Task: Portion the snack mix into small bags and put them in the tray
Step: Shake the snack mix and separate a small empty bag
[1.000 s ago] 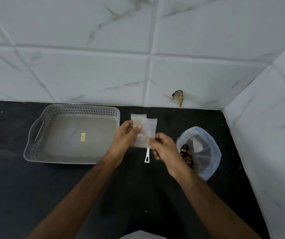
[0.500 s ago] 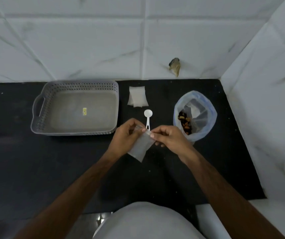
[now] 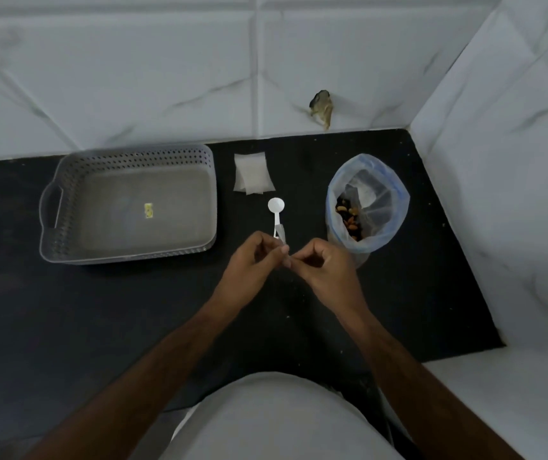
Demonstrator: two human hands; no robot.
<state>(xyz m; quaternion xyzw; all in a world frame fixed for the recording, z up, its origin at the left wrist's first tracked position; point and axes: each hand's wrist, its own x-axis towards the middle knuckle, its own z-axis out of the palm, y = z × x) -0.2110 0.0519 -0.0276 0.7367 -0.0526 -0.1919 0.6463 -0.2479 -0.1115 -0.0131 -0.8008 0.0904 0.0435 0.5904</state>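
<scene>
My left hand (image 3: pixel 252 265) and my right hand (image 3: pixel 324 272) meet over the black counter, both pinching one small clear bag (image 3: pixel 282 239), seen almost edge-on between the fingertips. Just beyond them lies a white spoon (image 3: pixel 276 210), its handle partly hidden by the bag. A short stack of empty small bags (image 3: pixel 253 174) rests farther back. At the right stands a large clear bag of snack mix (image 3: pixel 367 207), open at the top with nuts showing inside. A grey perforated tray (image 3: pixel 67 250) sits at the left, holding only a small yellow sticker.
The black counter (image 3: pixel 100 310) ends at white marble-tiled walls behind and on the right. A brown scrap (image 3: pixel 321 107) clings to the back wall. My pale-clothed torso fills the bottom of the view.
The view tilted down and my hands drew the small bag toward me, off the stack. The bag turned from flat-on to nearly edge-on between my fingertips.
</scene>
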